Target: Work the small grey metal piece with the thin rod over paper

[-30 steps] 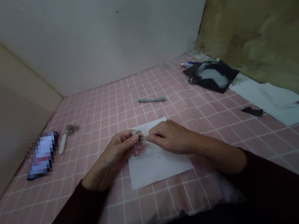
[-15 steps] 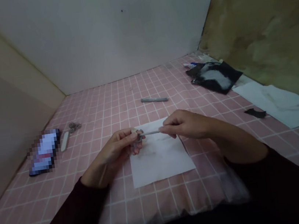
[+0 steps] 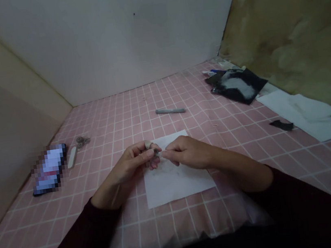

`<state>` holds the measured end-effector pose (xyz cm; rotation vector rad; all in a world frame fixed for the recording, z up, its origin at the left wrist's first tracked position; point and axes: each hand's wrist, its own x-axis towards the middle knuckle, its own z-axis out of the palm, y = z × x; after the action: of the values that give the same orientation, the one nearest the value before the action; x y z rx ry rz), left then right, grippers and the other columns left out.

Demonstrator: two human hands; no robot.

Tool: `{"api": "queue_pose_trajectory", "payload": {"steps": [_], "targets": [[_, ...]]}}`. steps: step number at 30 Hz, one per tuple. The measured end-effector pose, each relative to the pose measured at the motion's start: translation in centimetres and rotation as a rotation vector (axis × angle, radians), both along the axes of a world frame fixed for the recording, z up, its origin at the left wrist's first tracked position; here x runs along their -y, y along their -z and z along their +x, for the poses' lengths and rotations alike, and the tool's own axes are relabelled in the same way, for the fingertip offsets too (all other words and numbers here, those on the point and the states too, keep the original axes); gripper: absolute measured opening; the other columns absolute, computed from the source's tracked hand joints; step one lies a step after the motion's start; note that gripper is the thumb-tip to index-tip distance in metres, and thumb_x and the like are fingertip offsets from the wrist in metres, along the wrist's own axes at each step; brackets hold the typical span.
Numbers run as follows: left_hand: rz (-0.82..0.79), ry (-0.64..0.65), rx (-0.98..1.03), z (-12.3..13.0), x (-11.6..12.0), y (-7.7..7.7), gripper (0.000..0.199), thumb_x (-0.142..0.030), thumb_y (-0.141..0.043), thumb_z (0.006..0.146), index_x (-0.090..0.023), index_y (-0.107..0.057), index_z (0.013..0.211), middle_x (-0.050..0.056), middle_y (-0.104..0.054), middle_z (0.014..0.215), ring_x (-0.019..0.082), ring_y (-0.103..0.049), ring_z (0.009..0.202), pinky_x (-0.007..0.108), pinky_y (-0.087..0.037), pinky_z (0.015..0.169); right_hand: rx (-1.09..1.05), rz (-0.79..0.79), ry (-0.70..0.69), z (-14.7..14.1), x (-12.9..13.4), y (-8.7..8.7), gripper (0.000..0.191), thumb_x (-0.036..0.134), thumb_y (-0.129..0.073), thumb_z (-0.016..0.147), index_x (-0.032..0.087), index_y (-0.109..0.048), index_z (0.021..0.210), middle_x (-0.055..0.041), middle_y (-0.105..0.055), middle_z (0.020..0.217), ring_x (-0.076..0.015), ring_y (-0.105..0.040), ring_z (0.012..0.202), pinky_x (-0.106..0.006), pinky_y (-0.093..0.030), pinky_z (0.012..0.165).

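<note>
My left hand (image 3: 127, 167) is curled narrow, its fingertips pinching a small grey piece (image 3: 156, 151). That piece sits between my hands, held above the white paper sheet (image 3: 178, 181) and not resting on it. My right hand (image 3: 190, 152) is also narrow, pinched around a thin grey rod (image 3: 163, 152) that my fingers mostly hide. The rod's tip is at the small grey piece, though I cannot tell whether they touch.

A moment ago my right hand was drawn back to the right, with more of the rod showing. Now it has come back in, and my two hands nearly meet.

My dark maroon sleeves (image 3: 77, 243) reach in from the near edge. The paper lies under my hands on a pink grid-lined cover (image 3: 132, 235). Farther out, straight ahead, lies a grey stick (image 3: 170, 111). To my left are small scissors (image 3: 80, 142), a pale strip (image 3: 71, 157) and a phone (image 3: 49, 169), whose face is too pixelated to read. To my right are a black bag with a white patch (image 3: 237, 85), small blue and white items (image 3: 212, 71), loose white sheets (image 3: 306, 114) and a black scrap (image 3: 281, 125).
</note>
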<state>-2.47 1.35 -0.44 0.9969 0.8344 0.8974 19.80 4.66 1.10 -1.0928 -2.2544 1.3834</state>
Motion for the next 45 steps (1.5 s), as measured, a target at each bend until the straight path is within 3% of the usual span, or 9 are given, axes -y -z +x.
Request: {"api": "queue_pose_trajectory", "payload": {"steps": [5,10,16,26,31,45], "targets": [[-0.010,-0.009,0.023,-0.2,-0.1,0.1,0.023,-0.029,-0.078,0.082,-0.011,-0.073,0.095,0.003,-0.066,0.073,0.007,-0.059,0.060,0.015,-0.048,0.059,0.088,-0.025,-0.008,0.2,-0.2,-0.5,0.044,0.038,-0.049,0.092,0.017,-0.049,0.054,0.0046,-0.036,0.050,-0.0088,-0.034,0.051,-0.028,-0.026,0.057],[0.009,-0.045,0.026,-0.3,-0.3,0.2,0.024,-0.029,-0.080,0.080,-0.011,-0.072,0.093,0.002,-0.066,0.070,0.006,-0.059,0.058,0.013,-0.046,0.056,0.030,-0.045,0.006,-0.1,0.0,-0.3,0.044,0.038,-0.045,0.094,0.017,-0.050,0.056,0.0038,-0.040,0.051,-0.0088,-0.037,0.051,-0.028,-0.027,0.058],[-0.088,0.000,-0.047,-0.3,-0.3,0.2,0.028,-0.034,-0.080,0.079,-0.009,-0.072,0.086,0.002,-0.065,0.063,0.005,-0.055,0.048,0.013,-0.040,0.044,0.158,0.098,0.041,0.7,0.0,-0.9,0.044,0.038,-0.052,0.091,0.017,-0.046,0.053,0.0033,-0.038,0.052,-0.0091,-0.035,0.053,-0.029,-0.023,0.058],[-0.157,0.052,-0.080,-0.7,-0.5,0.6,0.028,-0.036,-0.079,0.078,-0.010,-0.073,0.083,0.003,-0.067,0.060,0.006,-0.056,0.044,0.012,-0.041,0.041,0.185,0.165,0.014,0.3,0.2,-1.0,0.043,0.036,-0.053,0.094,0.016,-0.049,0.056,0.0028,-0.043,0.054,-0.0086,-0.038,0.055,-0.029,-0.023,0.059],[-0.189,0.176,-0.090,-0.9,-0.6,0.5,0.032,-0.041,-0.078,0.079,-0.010,-0.072,0.075,0.004,-0.067,0.058,0.007,-0.056,0.041,0.013,-0.041,0.038,0.098,0.230,-0.026,0.2,0.4,-1.0,0.040,0.033,-0.052,0.094,0.016,-0.047,0.058,0.0033,-0.043,0.056,-0.0079,-0.037,0.056,-0.028,-0.023,0.059],[-0.187,0.228,-0.068,-1.1,-0.5,0.1,0.034,-0.043,-0.079,0.078,-0.009,-0.074,0.080,0.003,-0.067,0.058,0.007,-0.056,0.040,0.013,-0.044,0.038,0.110,0.079,-0.093,1.0,-0.1,-1.3,0.042,0.039,-0.055,0.092,0.015,-0.053,0.057,0.0045,-0.039,0.051,-0.0080,-0.037,0.052,-0.027,-0.026,0.057]]}}
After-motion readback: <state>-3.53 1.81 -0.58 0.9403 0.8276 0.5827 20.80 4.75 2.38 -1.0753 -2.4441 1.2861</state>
